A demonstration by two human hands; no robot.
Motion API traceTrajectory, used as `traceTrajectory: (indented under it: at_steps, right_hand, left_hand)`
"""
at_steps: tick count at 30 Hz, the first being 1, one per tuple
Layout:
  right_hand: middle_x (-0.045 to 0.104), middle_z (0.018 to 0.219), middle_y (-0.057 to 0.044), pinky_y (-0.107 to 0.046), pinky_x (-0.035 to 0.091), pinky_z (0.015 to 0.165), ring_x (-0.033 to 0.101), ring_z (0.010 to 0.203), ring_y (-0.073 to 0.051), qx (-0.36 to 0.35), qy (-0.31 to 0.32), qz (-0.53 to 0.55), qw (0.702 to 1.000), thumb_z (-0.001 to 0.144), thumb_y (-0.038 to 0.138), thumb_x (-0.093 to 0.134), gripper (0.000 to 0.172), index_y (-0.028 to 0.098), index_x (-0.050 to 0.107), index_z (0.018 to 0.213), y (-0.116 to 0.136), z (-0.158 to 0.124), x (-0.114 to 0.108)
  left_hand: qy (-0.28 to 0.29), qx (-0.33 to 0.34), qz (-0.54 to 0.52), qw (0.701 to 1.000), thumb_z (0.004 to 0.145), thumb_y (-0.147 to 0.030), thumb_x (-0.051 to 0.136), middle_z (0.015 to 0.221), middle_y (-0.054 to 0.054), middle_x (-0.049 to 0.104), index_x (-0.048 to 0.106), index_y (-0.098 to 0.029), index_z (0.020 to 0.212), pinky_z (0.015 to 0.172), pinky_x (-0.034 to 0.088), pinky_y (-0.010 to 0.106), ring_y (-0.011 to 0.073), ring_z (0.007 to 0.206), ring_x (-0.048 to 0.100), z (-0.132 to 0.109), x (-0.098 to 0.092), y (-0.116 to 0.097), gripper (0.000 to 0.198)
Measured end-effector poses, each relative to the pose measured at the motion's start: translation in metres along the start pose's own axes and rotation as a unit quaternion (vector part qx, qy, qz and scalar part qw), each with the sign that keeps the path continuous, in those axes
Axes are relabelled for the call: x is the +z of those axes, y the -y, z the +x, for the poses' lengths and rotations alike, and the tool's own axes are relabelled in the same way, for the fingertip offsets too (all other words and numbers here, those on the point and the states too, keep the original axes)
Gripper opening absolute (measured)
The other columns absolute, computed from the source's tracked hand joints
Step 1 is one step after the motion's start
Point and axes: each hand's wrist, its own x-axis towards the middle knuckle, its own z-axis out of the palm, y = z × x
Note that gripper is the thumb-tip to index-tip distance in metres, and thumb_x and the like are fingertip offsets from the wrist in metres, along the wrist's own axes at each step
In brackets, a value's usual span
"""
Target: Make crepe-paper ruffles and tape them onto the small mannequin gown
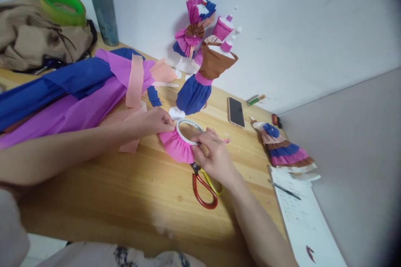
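Note:
A white ring point(190, 124), which looks like a roll of tape, is held up between my two hands over the table. Pleated pink crepe paper point(178, 147) fans out along the ring's lower left edge. My left hand point(158, 120) pinches the paper's upper left end beside the ring. With thumb and fingers my right hand point(214, 150) grips the ring's lower right side, near the other end of the paper. Under and beside the right hand lie scissors point(205, 192) with red and yellow handles, their blades mostly hidden.
Crepe paper sheets point(90, 83) lie at left. Several dressed paper figures stand at the back, one with a blue skirt point(194, 95). A phone point(235, 112), a layered paper dress point(286, 150) and a notebook point(300, 212) with a pen are at right. A bottle point(105, 12) stands back left.

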Motion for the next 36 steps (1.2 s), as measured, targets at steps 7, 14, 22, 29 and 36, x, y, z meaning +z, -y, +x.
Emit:
traceTrajectory:
  at_steps: [7, 14, 22, 29, 36]
  right_hand:
    - [0.072, 0.079, -0.004, -0.057, 0.043, 0.102, 0.066, 0.074, -0.023, 0.017, -0.019, 0.006, 1.0, 0.082, 0.015, 0.055, 0.011, 0.023, 0.061, 0.087, -0.002, -0.001, 0.003]
    - [0.07, 0.076, -0.005, -0.051, 0.048, 0.094, 0.065, 0.071, -0.023, 0.021, -0.032, 0.019, 0.999, 0.085, 0.015, 0.055, 0.01, 0.021, 0.062, 0.086, -0.001, 0.0, 0.001]
    - [0.071, 0.079, -0.005, -0.047, 0.048, 0.09, 0.064, 0.072, -0.022, 0.018, -0.034, 0.021, 0.999, 0.084, 0.013, 0.056, 0.012, 0.021, 0.064, 0.087, 0.0, 0.002, 0.002]
    - [0.071, 0.075, -0.005, -0.042, 0.049, 0.084, 0.063, 0.073, -0.022, 0.01, -0.03, 0.012, 0.999, 0.084, 0.012, 0.054, 0.012, 0.019, 0.064, 0.083, -0.002, 0.002, 0.005]
    - [0.072, 0.079, -0.004, -0.043, 0.051, 0.089, 0.065, 0.075, -0.021, 0.021, -0.029, 0.026, 0.999, 0.086, 0.015, 0.054, 0.012, 0.02, 0.065, 0.088, -0.004, 0.001, 0.004]
  left_hand:
    - [-0.038, -0.006, 0.035, 0.999, 0.078, -0.027, 0.055, 0.066, 0.001, 0.061, 0.064, -0.013, 0.067, 0.058, 0.03, 0.024, 0.0131, 0.066, 0.049, -0.012, 0.005, -0.019, 0.02]
    - [-0.006, -0.021, -0.005, 1.0, 0.081, -0.032, 0.053, 0.067, 0.001, 0.059, 0.061, -0.013, 0.067, 0.058, 0.029, 0.025, 0.0132, 0.066, 0.048, -0.012, 0.005, -0.018, 0.025]
    - [0.005, 0.026, -0.098, 0.995, 0.082, -0.029, 0.054, 0.061, -0.003, 0.037, 0.042, -0.017, 0.058, 0.06, 0.026, 0.027, 0.0111, 0.063, 0.038, -0.008, 0.004, -0.009, 0.029]
    - [-0.005, -0.062, -0.205, 0.977, 0.066, -0.032, 0.068, 0.07, 0.002, 0.064, 0.071, -0.013, 0.077, 0.059, 0.038, 0.024, 0.0137, 0.066, 0.055, 0.002, 0.011, 0.005, 0.023]
    - [0.014, -0.07, -0.202, 0.977, 0.06, -0.027, 0.068, 0.055, -0.002, 0.059, 0.068, -0.013, 0.068, 0.053, 0.036, 0.021, 0.0093, 0.053, 0.049, 0.009, 0.009, 0.012, 0.016]
